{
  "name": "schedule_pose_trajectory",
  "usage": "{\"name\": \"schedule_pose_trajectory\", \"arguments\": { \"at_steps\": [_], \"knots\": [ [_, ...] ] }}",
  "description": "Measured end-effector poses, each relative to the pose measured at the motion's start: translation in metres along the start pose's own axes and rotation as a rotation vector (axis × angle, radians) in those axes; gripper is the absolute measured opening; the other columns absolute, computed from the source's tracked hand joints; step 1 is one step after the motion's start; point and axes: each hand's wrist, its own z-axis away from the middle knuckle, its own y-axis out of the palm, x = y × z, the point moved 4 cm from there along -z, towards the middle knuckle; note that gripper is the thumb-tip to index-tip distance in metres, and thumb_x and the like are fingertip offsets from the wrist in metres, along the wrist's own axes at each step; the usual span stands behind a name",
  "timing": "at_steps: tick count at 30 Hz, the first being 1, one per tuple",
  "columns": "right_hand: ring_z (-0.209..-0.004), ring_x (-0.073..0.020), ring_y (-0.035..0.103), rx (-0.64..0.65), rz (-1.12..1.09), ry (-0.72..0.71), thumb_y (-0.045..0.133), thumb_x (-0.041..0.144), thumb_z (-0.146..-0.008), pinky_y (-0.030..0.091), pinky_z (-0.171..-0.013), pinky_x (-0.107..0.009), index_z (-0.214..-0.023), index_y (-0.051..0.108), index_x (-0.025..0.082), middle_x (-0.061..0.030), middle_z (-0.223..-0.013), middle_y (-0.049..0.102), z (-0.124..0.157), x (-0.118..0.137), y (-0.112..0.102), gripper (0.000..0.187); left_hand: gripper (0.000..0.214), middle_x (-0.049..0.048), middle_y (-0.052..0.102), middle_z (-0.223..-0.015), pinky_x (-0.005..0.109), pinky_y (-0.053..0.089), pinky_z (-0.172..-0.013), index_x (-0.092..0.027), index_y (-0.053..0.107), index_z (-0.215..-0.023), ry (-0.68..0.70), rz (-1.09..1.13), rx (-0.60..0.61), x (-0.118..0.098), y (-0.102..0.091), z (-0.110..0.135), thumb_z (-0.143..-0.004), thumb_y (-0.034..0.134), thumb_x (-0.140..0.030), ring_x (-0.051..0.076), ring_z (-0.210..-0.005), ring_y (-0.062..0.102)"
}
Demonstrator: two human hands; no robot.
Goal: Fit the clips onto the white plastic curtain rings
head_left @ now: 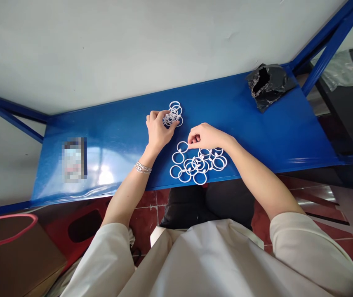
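Note:
Two clusters of thin white rings, each with a small knob, lie on the blue table. My left hand (159, 128) is at the farther cluster (175, 108), its thumb and fingers curled round the near edge of those rings. My right hand (205, 136) is closed in a pinch above the nearer cluster (198, 165), thumb and forefinger at the edge of one white ring (182, 142). That ring lies at the top left of the spread. My right hand and forearm cover part of the nearer rings.
The blue tabletop (127, 123) runs between blue metal braces, with a pale wall behind. A torn black plastic bag (271, 84) sits at the back right. Toward the left lies a blurred-out phone-like object (75, 160). A brown box (12, 255) stands lower left.

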Motion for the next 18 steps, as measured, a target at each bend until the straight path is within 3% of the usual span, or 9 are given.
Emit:
{"name": "schedule_pose_trajectory", "arguments": {
  "at_steps": [4, 7, 15, 18],
  "knots": [
    [-0.074, -0.0180, 0.066, -0.225, -0.069, -0.033, 0.084, 0.030, -0.089, 0.053, -0.072, -0.036, -0.085, 0.081, 0.018, -0.0075, -0.089, 0.077, 0.000, -0.001, -0.006, 0.013, 0.042, 0.0154, 0.066, -0.123, 0.070, 0.048, -0.118, -0.025, 0.073, -0.125, -0.012, 0.008, 0.024, 0.001, 0.000, -0.001, -0.089, 0.091, -0.034, 0.039, -0.122, 0.063],
    [-0.075, -0.0185, 0.067, -0.325, -0.122, -0.073, 0.080, 0.033, -0.092, 0.055, -0.073, -0.036, -0.088, 0.080, 0.018, -0.0087, -0.093, 0.078, 0.000, -0.002, -0.010, 0.015, 0.043, 0.0152, 0.067, -0.123, 0.070, 0.047, -0.118, -0.025, 0.073, -0.125, -0.012, -0.003, 0.010, 0.000, -0.001, -0.001, -0.087, 0.092, -0.033, 0.039, -0.122, 0.063],
    [-0.077, -0.0206, 0.069, -0.438, -0.212, -0.093, 0.077, 0.041, -0.093, 0.056, -0.074, -0.037, -0.093, 0.078, 0.018, -0.0097, -0.094, 0.081, 0.000, -0.003, -0.013, 0.023, 0.044, 0.0164, 0.068, -0.123, 0.071, 0.049, -0.116, -0.025, 0.073, -0.124, 0.006, 0.020, -0.012, -0.001, -0.001, 0.000, -0.087, 0.093, -0.036, 0.039, -0.120, 0.063],
    [-0.075, -0.0200, 0.069, -0.444, -0.245, -0.076, 0.078, 0.044, -0.094, 0.055, -0.072, -0.037, -0.096, 0.078, 0.018, -0.0098, -0.095, 0.081, -0.001, -0.006, -0.012, 0.027, 0.039, 0.0158, 0.069, -0.122, 0.065, 0.053, -0.113, -0.025, 0.073, -0.124, 0.040, 0.012, -0.040, -0.009, -0.007, 0.000, -0.091, 0.089, -0.039, 0.037, -0.119, 0.064]
  ]
}}
